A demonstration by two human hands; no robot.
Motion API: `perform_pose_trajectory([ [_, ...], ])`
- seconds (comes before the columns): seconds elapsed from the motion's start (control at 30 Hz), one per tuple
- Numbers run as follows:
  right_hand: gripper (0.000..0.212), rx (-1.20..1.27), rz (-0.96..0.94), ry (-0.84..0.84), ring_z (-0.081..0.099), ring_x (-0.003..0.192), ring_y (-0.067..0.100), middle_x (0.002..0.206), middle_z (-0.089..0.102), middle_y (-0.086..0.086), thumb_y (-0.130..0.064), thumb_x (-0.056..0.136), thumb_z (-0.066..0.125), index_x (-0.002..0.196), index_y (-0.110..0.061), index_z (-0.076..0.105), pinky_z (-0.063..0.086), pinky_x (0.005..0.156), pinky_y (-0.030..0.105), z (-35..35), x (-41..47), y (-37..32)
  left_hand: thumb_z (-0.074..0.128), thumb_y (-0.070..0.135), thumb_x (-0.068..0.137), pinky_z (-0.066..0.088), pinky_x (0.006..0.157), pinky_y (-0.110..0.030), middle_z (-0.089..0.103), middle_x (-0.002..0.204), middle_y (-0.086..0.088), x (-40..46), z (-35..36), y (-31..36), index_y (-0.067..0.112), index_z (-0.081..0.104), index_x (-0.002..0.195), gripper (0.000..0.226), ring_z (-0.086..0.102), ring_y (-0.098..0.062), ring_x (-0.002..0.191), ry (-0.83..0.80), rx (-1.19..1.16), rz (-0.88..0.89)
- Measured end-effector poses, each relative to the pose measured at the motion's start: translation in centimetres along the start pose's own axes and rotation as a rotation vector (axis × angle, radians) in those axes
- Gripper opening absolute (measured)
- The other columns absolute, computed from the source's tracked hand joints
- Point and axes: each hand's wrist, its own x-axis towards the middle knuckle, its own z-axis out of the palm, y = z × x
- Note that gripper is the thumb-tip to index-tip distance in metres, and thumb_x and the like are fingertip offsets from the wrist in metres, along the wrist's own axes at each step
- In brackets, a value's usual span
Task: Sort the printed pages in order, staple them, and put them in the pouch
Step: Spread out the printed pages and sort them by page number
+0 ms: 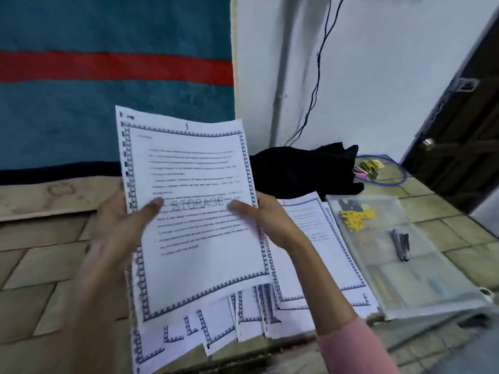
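I hold a fanned stack of printed pages with blue patterned borders upright in front of me; the top sheet carries a "STORAGE" watermark. My left hand grips the stack's left edge, thumb across the front. My right hand grips the right edge, thumb on the page. More bordered pages lie on the surface to the right. Beside them lies a clear zip pouch with a yellow giraffe print, and a dark stapler rests on it.
A black cloth is heaped behind the pages. Coloured binder clips and a blue cord loop lie at the back right. A teal and red striped fabric hangs at the left, a white wall behind.
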Motion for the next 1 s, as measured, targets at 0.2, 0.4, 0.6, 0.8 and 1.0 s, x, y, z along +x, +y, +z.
perform_pose_trajectory([
  [0.2,0.011,-0.274,0.161,0.556,0.059,0.046,0.003,0.068,0.065,0.009,-0.001,0.086,0.061,0.096,0.0,0.061,0.051,0.046,0.02,-13.9,-4.4,3.7,0.056,0.017,0.091,0.045,0.086,-0.035,0.056,0.13,-0.012,1.1,13.1,-4.9,0.008,0.049,0.131,0.042,0.057,-0.028,0.112,-0.389,-0.027,-0.295],
  [0.4,0.028,-0.824,0.451,0.953,0.059,0.097,0.041,0.102,0.063,0.027,-0.009,0.084,0.057,0.111,-0.005,0.057,0.043,0.07,0.038,-23.6,-9.6,8.9,0.069,0.02,0.083,0.042,0.103,-0.042,0.05,0.137,-0.016,2.1,17.1,-12.0,0.004,0.043,0.133,0.059,0.05,-0.031,0.123,-0.341,0.273,-0.473],
  [0.6,0.064,-1.201,0.445,1.011,0.034,0.127,0.041,0.138,0.043,0.022,0.007,0.078,0.054,0.138,-0.006,0.036,0.033,0.098,0.051,-23.9,-9.8,11.5,0.066,0.019,0.084,0.041,0.103,-0.033,0.049,0.137,-0.016,1.4,18.4,-14.0,0.006,0.041,0.135,0.059,0.049,-0.031,0.123,-0.243,0.48,-0.431],
  [0.8,0.038,-1.105,-0.11,0.544,0.044,0.13,0.033,0.133,0.055,0.013,-0.024,0.093,0.047,0.129,-0.013,0.054,0.037,0.107,0.05,-15.7,-6.2,11.9,0.065,0.03,0.084,0.038,0.099,-0.039,0.046,0.133,-0.024,1.2,17.9,-13.4,-0.003,0.039,0.129,0.062,0.041,-0.038,0.126,-0.057,0.601,-0.424],
  [1.0,0.082,-1.229,0.014,-0.036,-0.015,0.143,0.014,0.15,-0.013,-0.008,-0.069,0.076,-0.009,0.148,-0.034,0.007,-0.012,0.114,0.034,-8.7,-5.9,15.2,0.065,0.033,0.085,0.04,0.098,-0.03,0.052,0.133,-0.016,1.3,17.8,-12.4,-0.003,0.048,0.127,0.058,0.049,-0.029,0.122,-0.077,0.472,-0.428],
])
